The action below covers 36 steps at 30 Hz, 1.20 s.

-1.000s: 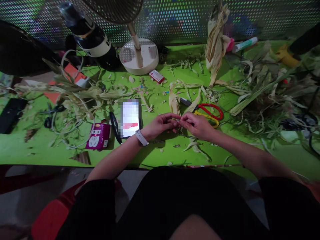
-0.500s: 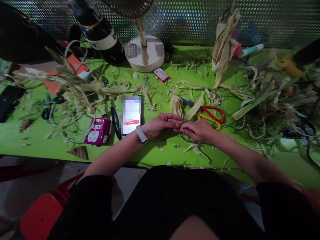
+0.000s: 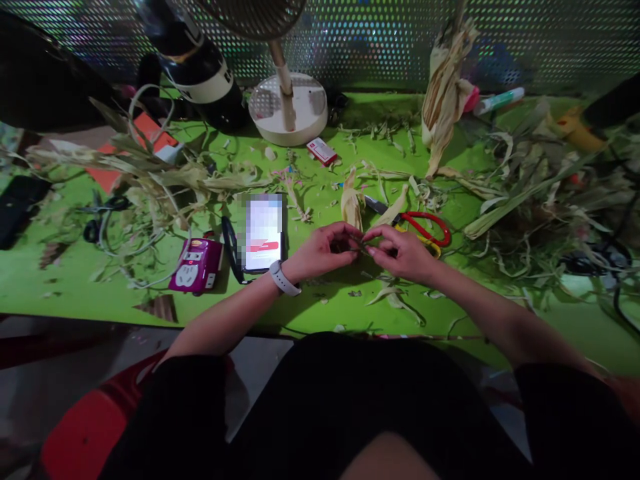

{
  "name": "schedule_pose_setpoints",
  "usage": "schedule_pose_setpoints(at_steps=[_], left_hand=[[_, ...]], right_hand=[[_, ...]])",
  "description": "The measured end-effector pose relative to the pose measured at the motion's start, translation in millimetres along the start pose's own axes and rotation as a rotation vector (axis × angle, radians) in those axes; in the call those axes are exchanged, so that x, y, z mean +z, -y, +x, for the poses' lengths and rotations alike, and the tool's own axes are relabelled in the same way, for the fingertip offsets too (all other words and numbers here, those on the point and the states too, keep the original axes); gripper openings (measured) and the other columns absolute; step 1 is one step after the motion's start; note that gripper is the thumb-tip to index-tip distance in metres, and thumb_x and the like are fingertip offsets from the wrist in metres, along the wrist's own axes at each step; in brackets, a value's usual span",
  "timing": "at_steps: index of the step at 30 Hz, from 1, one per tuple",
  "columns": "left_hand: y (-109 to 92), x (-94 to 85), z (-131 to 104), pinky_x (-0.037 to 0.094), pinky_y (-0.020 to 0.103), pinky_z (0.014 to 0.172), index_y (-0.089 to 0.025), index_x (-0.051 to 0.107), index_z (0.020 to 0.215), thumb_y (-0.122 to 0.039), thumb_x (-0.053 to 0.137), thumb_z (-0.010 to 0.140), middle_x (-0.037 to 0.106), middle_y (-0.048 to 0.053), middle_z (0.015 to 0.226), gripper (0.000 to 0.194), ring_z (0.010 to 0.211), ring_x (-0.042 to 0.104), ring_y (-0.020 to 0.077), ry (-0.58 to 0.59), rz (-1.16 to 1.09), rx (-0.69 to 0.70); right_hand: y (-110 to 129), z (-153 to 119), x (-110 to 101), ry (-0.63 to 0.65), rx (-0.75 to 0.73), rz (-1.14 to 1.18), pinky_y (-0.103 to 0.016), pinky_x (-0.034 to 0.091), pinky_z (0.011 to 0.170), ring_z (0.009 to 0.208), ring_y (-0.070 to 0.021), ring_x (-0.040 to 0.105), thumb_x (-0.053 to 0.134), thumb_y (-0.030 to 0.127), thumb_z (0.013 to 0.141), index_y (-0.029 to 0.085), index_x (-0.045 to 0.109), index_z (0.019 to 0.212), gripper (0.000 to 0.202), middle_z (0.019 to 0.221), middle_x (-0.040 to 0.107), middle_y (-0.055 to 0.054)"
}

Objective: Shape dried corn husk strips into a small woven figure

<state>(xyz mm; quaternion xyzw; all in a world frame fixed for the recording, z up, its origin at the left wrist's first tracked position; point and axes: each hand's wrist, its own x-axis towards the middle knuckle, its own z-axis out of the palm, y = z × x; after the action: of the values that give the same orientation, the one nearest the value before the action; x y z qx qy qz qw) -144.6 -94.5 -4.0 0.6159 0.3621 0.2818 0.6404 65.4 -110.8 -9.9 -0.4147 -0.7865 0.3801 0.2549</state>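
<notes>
My left hand (image 3: 327,252), with a pale watch strap on the wrist, pinches one end of a thin, dark strip (image 3: 363,247) that looks like dried corn husk. Opposite it, the fingertips of my right hand (image 3: 403,255) pinch the same strip, much of which the fingers cover. Just beyond both hands lie a folded piece of corn husk (image 3: 353,205) and a pair of scissors (image 3: 433,225) with red and yellow handles, partly behind my right hand. Nearer to me, husk scraps (image 3: 395,298) lie on the green tabletop (image 3: 300,313).
Left of my hands are a lit phone (image 3: 264,233) and a purple power socket (image 3: 197,265). A white fan (image 3: 290,110), a dark bottle (image 3: 210,80) and a wrapped husk bundle (image 3: 440,100) stand at the back. Heaped husks (image 3: 535,200) cover the right side.
My fingers have shifted their hold on the strip. The right hand has lifted and turned, its index finger now raised and bent; the left fingers are more curled.
</notes>
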Motion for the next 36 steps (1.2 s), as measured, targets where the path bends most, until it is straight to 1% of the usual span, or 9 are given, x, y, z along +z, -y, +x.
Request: schedule_pose_setpoints(at_steps=[4, 10, 16, 20, 23, 26, 30, 33, 36], left_hand=[[-4.5, -2.3, -1.4, 0.047, 0.020, 0.066, -0.014, 0.056, 0.099, -0.015, 0.066, 0.074, 0.065, 0.002, 0.082, 0.027, 0.073, 0.060, 0.0083, 0.003, 0.110, 0.076], [-6.5, -1.6, -3.8, 0.048, 0.023, 0.071, -0.015, 0.057, 0.100, -0.014, 0.065, 0.074, 0.064, 0.003, 0.086, 0.027, 0.075, 0.059, 0.0098, 0.046, 0.189, 0.187], [-3.7, -0.3, -4.8, 0.048, 0.023, 0.069, -0.014, 0.058, 0.099, -0.017, 0.063, 0.077, 0.064, 0.004, 0.086, 0.023, 0.071, 0.057, 0.0094, 0.033, 0.234, 0.191], [-5.0, -0.4, -6.3, 0.049, 0.024, 0.070, -0.014, 0.059, 0.098, -0.017, 0.063, 0.077, 0.066, 0.004, 0.087, 0.022, 0.073, 0.059, 0.0103, 0.025, 0.272, 0.215], [-7.2, 0.3, -7.9, 0.050, 0.024, 0.070, -0.015, 0.060, 0.098, -0.016, 0.061, 0.077, 0.066, 0.004, 0.086, 0.022, 0.074, 0.060, 0.0111, -0.001, 0.364, 0.266], [-8.5, 1.3, -9.4, 0.050, 0.025, 0.072, -0.015, 0.060, 0.098, -0.016, 0.059, 0.076, 0.067, 0.004, 0.087, 0.022, 0.075, 0.061, 0.0117, 0.008, 0.459, 0.327], [-7.7, 1.1, -10.6, 0.050, 0.025, 0.071, -0.015, 0.060, 0.099, -0.016, 0.057, 0.078, 0.068, 0.005, 0.087, 0.022, 0.075, 0.061, 0.0118, 0.003, 0.512, 0.349], [-6.2, -0.5, -10.8, 0.049, 0.028, 0.072, -0.016, 0.060, 0.099, -0.017, 0.056, 0.078, 0.069, 0.005, 0.088, 0.021, 0.076, 0.062, 0.0134, -0.001, 0.640, 0.395], [-5.1, -1.7, -10.5, 0.047, 0.031, 0.073, -0.017, 0.059, 0.098, -0.018, 0.056, 0.076, 0.069, 0.004, 0.085, 0.023, 0.075, 0.063, 0.0153, -0.034, 0.818, 0.471]], right_hand=[[1.1, 0.6, 1.5, 0.019, 0.040, 0.016, -0.019, 0.025, 0.044, 0.039, -0.0058, 0.029, 0.055, 0.027, 0.084, 0.018, 0.053, 0.098, 0.017, 0.045, 0.033, 0.013], [-0.9, 1.4, 2.2, 0.042, -0.087, -0.046, -0.019, 0.027, 0.047, 0.041, -0.0058, 0.031, 0.055, 0.019, 0.078, 0.015, 0.054, 0.109, 0.030, 0.048, 0.038, 0.012], [-1.4, 1.7, 2.2, -0.052, -0.110, -0.034, -0.020, 0.030, 0.046, 0.043, -0.0063, 0.037, 0.055, 0.021, 0.079, 0.016, 0.059, 0.094, 0.017, 0.050, 0.044, 0.009], [-0.8, 1.0, 1.2, -0.013, -0.129, -0.023, -0.020, 0.033, 0.048, 0.044, -0.0071, 0.043, 0.058, 0.025, 0.077, 0.016, 0.059, 0.095, 0.019, 0.054, 0.050, 0.007], [-0.9, 1.4, 3.2, -0.002, -0.104, -0.076, -0.020, 0.034, 0.048, 0.045, -0.0074, 0.044, 0.061, 0.028, 0.076, 0.016, 0.058, 0.097, 0.024, 0.056, 0.052, 0.006], [-2.0, 2.2, 6.4, -0.011, -0.090, -0.107, -0.020, 0.033, 0.048, 0.046, -0.0070, 0.044, 0.061, 0.026, 0.075, 0.016, 0.057, 0.093, 0.020, 0.058, 0.054, 0.005], [-3.7, 3.1, 7.5, -0.027, -0.133, -0.043, -0.019, 0.034, 0.048, 0.046, -0.0066, 0.043, 0.059, 0.025, 0.077, 0.017, 0.056, 0.089, 0.015, 0.058, 0.053, 0.006], [-3.8, 3.4, 7.1, -0.055, -0.172, -0.021, -0.019, 0.034, 0.049, 0.047, -0.0065, 0.042, 0.058, 0.022, 0.077, 0.018, 0.056, 0.084, 0.008, 0.056, 0.050, 0.006], [-3.8, 3.8, 7.8, -0.061, -0.148, -0.009, -0.019, 0.034, 0.050, 0.048, -0.0071, 0.043, 0.057, 0.020, 0.075, 0.017, 0.057, 0.090, 0.015, 0.057, 0.052, 0.006]])
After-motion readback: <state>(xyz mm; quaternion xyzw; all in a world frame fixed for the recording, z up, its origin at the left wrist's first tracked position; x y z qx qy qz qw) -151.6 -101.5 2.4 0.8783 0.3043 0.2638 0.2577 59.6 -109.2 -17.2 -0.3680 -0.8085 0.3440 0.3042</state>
